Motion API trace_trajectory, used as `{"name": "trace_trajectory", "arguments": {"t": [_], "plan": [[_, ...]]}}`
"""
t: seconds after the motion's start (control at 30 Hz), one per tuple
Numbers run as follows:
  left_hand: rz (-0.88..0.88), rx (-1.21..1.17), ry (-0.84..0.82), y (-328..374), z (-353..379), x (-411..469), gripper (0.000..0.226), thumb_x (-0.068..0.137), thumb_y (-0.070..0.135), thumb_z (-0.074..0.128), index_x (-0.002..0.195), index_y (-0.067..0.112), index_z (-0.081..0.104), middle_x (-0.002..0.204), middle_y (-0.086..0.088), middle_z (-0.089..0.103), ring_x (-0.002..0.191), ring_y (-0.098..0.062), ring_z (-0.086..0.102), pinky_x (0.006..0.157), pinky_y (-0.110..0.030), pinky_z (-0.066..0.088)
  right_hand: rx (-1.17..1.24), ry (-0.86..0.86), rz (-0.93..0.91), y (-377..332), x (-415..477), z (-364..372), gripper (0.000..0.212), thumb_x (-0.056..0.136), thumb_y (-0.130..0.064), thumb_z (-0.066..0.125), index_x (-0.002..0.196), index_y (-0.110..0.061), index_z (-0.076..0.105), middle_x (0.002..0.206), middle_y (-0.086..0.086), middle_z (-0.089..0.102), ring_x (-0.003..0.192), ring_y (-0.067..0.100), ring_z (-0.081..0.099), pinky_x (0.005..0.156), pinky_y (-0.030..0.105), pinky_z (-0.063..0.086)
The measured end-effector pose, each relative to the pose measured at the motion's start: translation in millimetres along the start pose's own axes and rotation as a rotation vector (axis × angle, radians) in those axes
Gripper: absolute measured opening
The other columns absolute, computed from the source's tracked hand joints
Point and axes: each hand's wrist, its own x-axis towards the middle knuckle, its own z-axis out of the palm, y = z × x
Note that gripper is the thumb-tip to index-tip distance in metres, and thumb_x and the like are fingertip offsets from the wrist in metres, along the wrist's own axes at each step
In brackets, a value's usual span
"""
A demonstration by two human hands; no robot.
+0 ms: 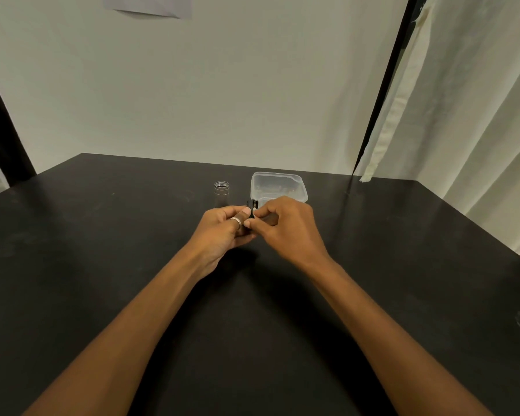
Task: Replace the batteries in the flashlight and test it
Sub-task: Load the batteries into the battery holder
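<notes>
Both hands meet above the middle of the black table (102, 265). A small black battery holder (252, 209) sticks up between the fingertips. My left hand (222, 232), with a ring on one finger, grips its lower part. My right hand (285, 226) pinches its top with thumb and forefinger; a pale bit shows at the fingertips. Most of the holder is hidden by the fingers. The black flashlight body (221, 194) stands upright behind the hands, its silver-rimmed open end facing up, apart from both hands.
A clear plastic container (294, 183) sits on the table just behind my right hand; its contents are hard to make out. A white wall stands behind the table's far edge. A pale curtain (463, 130) hangs at the right.
</notes>
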Motion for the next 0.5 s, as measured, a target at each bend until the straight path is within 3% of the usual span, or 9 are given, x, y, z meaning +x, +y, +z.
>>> {"name": "trace_trajectory", "arguments": {"t": [0.13, 0.23, 0.33, 0.43, 0.5], "plan": [[-0.011, -0.014, 0.023, 1, -2, 0, 0.021, 0.105, 0.008, 0.051, 0.102, 0.009, 0.072, 0.089, -0.008, 0.076, 0.073, -0.009, 0.072, 0.07, -0.026, 0.061, -0.016, -0.166, -0.023, 3, 1, 0, 0.031, 0.089, -0.021, 0.078, 0.12, -0.021, 0.077, 0.099, -0.001, 0.065, 0.089, 0.009, 0.058, 0.081, 0.017, 0.046], [-0.016, -0.027, -0.01, 2, -2, -1, 0.021, 0.105, 0.008, 0.051, 0.107, 0.005, 0.072, 0.093, -0.011, 0.077, 0.078, -0.012, 0.074, 0.071, -0.025, 0.061, 0.017, -0.151, -0.011, 6, 1, -1, 0.032, 0.092, -0.018, 0.075, 0.124, -0.021, 0.075, 0.094, -0.009, 0.059, 0.084, 0.001, 0.056, 0.078, 0.004, 0.039], [-0.026, -0.023, -0.045, 4, 0, -2, 0.02, 0.105, 0.015, 0.055, 0.105, 0.006, 0.073, 0.089, -0.008, 0.076, 0.08, -0.013, 0.073, 0.075, -0.028, 0.063, 0.129, -0.094, 0.075, 7, 1, -4, 0.044, 0.086, -0.019, 0.081, 0.129, -0.02, 0.07, 0.102, -0.011, 0.063, 0.087, -0.007, 0.06, 0.082, 0.01, 0.049], [-0.032, -0.008, -0.06, 6, 1, -4, 0.02, 0.104, 0.019, 0.056, 0.105, 0.008, 0.073, 0.087, -0.006, 0.074, 0.082, -0.013, 0.071, 0.078, -0.029, 0.063, 0.267, -0.131, 0.226, 10, 3, -8, 0.075, 0.079, -0.026, 0.088, 0.145, -0.023, 0.054, 0.127, -0.006, 0.061, 0.109, 0.001, 0.06, 0.094, 0.02, 0.05], [-0.03, 0.023, -0.076, 7, 1, -5, 0.022, 0.104, 0.022, 0.056, 0.11, 0.01, 0.073, 0.097, -0.008, 0.077, 0.089, -0.013, 0.072, 0.076, -0.027, 0.062, 0.35, -0.173, 0.305, 12, 5, -9, 0.081, 0.075, -0.025, 0.091, 0.146, -0.023, 0.053, 0.133, -0.006, 0.061, 0.12, 0.006, 0.058, 0.103, 0.028, 0.049]]}}
